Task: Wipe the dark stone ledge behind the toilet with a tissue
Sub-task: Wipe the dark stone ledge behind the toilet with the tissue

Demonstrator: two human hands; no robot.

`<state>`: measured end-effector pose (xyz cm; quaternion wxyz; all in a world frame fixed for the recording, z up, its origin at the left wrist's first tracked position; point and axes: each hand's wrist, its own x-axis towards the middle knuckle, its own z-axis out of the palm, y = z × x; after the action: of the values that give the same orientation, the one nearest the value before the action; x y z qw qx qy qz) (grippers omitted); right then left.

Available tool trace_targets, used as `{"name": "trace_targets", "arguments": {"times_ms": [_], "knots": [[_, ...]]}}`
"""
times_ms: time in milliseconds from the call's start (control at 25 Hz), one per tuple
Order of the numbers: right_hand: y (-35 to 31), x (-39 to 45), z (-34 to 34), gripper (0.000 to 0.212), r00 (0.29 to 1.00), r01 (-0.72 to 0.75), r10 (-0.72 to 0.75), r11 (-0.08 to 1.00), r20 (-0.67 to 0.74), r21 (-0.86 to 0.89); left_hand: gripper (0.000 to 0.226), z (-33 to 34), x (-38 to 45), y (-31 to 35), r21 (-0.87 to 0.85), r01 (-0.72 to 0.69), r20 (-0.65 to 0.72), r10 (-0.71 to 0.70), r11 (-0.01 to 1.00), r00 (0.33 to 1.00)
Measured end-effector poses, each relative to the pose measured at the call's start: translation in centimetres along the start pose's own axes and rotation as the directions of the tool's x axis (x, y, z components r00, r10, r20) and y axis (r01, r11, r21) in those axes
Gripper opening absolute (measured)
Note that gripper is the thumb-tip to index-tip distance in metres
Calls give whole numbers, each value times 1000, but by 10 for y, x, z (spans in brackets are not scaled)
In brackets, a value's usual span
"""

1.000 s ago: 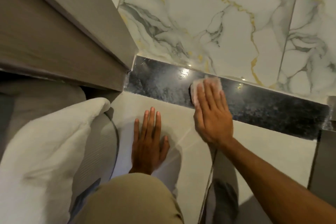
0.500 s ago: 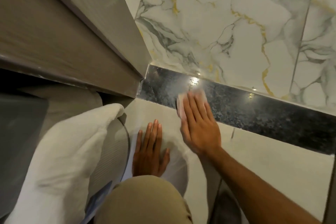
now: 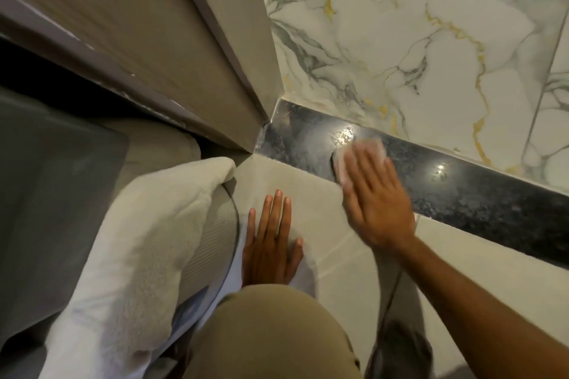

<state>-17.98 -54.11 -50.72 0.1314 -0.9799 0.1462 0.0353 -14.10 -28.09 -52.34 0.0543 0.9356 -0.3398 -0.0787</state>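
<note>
Meanwhile the wipe has worked leftward along the dark stone ledge (image 3: 462,191), which runs as a long polished band at the foot of the marble wall (image 3: 415,40). A second ago the right hand (image 3: 374,203) was pressing further to the right on the stone; now it sits nearer the left corner, its motion blurred. That suggests the right stretch is likely covered and only the short left end, up to the corner, is still to be wiped.

Largest of the surroundings is the grey-brown wall panel (image 3: 184,40), which juts out and closes off the ledge at its left end; the stroke must stop there, and the tight corner may be awkward for a flat palm. Below the ledge lies the pale tiled surface (image 3: 338,271). A white towel (image 3: 138,240) is draped at the left, well clear of the stone.

The left hand (image 3: 271,243) rests flat on the pale tiles, fingers straight and close together, holding nothing, apparently as a brace. The right hand lies palm down with its fingers (image 3: 369,163) extended, pinning the tissue (image 3: 366,148) flat on the ledge; only its pale far edge shows beyond the fingertips.
</note>
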Motion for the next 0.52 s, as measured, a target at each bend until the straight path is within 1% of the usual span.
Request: {"name": "trace_targets", "arguments": {"times_ms": [40,80,120,160,200,240,280,320,360,400,440,520], "knots": [[-11,34,-1,66,990,-132,133,991,-48,34,71,2,0,-1,10,13,-7,-13,1000,1000],[-30,67,0,66,971,-222,228,972,-70,82,73,6,-1,-3,18,27,-15,-27,999,1000],[-53,93,1,66,968,-237,244,965,-50,114,75,10,-1,-2,15,43,-27,-42,999,999],[-76,107,5,67,983,-182,184,977,-12,113,76,12,-2,-1,7,57,-43,-56,998,998],[-93,108,12,67,998,-55,53,995,34,77,77,14,-1,-1,1,65,-55,-65,998,996],[-101,95,17,67,990,103,-105,994,99,32,77,15,-1,-2,-4,69,-61,-69,998,996],[-96,72,19,66,959,244,-240,970,153,-13,77,15,0,-2,-12,69,-65,-70,998,995],[-81,48,18,64,926,343,-331,938,181,-42,75,14,0,-2,-23,69,-60,-70,997,996],[-60,29,14,63,902,406,-390,912,185,-56,75,13,-1,-1,-32,70,-43,-72,997,997],[-39,22,10,62,900,418,-404,907,166,-60,75,12,-1,0,-37,75,-23,-76,997,997],[-24,26,6,62,927,358,-348,932,140,-60,76,10,-2,1,-39,81,-9,-82,996,997],[-24,59,6,64,993,110,-108,993,51,-43,78,10,-1,-1,-28,92,12,-92,995,996]]}}
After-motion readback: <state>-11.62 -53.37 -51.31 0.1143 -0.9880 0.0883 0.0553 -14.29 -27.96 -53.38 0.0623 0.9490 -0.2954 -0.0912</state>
